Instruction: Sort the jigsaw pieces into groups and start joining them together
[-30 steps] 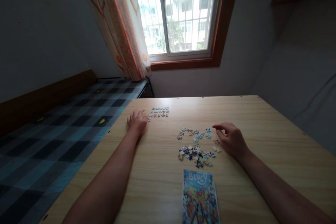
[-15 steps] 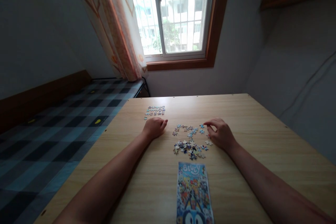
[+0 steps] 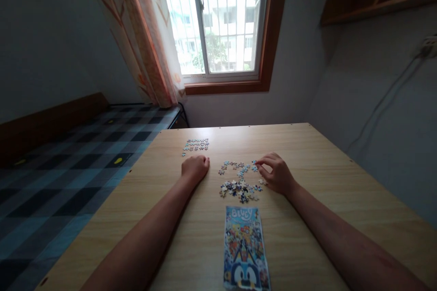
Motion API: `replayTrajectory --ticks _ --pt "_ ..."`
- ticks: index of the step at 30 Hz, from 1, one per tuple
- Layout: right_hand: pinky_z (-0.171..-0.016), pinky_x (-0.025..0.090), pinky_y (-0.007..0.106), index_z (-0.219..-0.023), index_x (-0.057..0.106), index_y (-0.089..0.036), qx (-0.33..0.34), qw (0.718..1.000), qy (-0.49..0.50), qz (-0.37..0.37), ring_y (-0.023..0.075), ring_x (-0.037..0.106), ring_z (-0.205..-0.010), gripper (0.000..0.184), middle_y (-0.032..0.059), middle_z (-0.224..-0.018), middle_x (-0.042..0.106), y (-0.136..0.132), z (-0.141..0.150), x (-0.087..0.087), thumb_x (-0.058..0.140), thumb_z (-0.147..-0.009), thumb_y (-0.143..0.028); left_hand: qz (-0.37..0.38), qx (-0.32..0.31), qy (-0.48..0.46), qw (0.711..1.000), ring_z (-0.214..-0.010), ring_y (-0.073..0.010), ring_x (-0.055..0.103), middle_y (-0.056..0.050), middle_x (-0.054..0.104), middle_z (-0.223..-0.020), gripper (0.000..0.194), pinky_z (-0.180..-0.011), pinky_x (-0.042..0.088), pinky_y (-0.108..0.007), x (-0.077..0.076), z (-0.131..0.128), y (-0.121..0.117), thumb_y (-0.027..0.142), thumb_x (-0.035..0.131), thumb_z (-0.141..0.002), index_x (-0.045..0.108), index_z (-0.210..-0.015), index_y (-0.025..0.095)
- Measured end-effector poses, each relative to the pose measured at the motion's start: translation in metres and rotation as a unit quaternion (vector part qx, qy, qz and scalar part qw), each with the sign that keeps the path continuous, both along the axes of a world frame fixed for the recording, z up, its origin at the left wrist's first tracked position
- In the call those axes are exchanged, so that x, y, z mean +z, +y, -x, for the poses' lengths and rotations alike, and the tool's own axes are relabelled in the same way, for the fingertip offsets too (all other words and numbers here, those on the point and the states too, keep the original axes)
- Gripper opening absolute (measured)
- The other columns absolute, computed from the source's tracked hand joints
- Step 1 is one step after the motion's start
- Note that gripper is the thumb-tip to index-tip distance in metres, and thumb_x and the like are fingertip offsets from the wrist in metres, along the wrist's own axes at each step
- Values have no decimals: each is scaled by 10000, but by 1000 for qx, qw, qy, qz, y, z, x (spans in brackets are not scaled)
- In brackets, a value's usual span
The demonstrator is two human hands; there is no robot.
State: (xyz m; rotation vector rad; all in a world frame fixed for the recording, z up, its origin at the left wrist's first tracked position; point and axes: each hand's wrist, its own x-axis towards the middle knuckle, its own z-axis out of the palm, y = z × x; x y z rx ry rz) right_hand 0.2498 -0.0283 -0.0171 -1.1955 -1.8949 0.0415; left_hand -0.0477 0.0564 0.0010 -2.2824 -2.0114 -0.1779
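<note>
Near the puzzle rows [image 3: 197, 144], the left hand [image 3: 195, 167] has shifted rightward

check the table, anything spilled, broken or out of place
Nothing stands out. The heap of puzzle pieces is untidy but lies on the table, beyond the Bluey picture sheet; the neat rows of pieces sit past the left hand. Single pieces are too small to check for damage.

Puzzle pieces [image 3: 235, 188] blue, cream, dark; tabletop [image 3: 290, 236] pale, wood-grained; bedding [image 3: 82, 163] checked blue, black.
</note>
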Motion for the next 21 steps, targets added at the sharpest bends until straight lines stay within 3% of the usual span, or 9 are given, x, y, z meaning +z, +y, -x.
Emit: replayTrajectory --ticks 5,10,17,21 --pt "-924 455 443 -852 771 -287 100 990 -93 14 244 610 -1006 166 45 -1020 730 -12 1 10 649 -801 -186 8 -13 -12 1000 -836 -268 672 -126 739 -918 468 -696 461 -338 5 5 1 479 381 -923 761 -845 216" --pt "-1034 399 495 -862 784 -340 156 977 -123 72 270 541 -1213 418 -12 -1258 668 -23 5 15 617 -642 -27 24 -15 -6 1000 -836 -257 666 -119 742 -915 449 -700 459 -329 7 5 2 472 397 -915 762 -844 221" --pt "-1038 396 544 -857 792 -331 120 980 -133 90 296 528 -1251 333 7 -1274 674 -17 0 10 619 -720 -82 21 -18 -8 1000 -827 -260 664 -119 737 -895 452 -698 454 -335 6 4 2 469 393 -924 751 -816 214" --pt "-1034 418 533 -987 774 -298 102 986 -111 69 292 532 -1241 358 44 -1278 666 -13 -3 4 594 -746 -102 22 -18 -15 999 -839 -253 659 -116 737 -899 446 -707 455 -332 5 5 2 470 397 -920 749 -820 215"
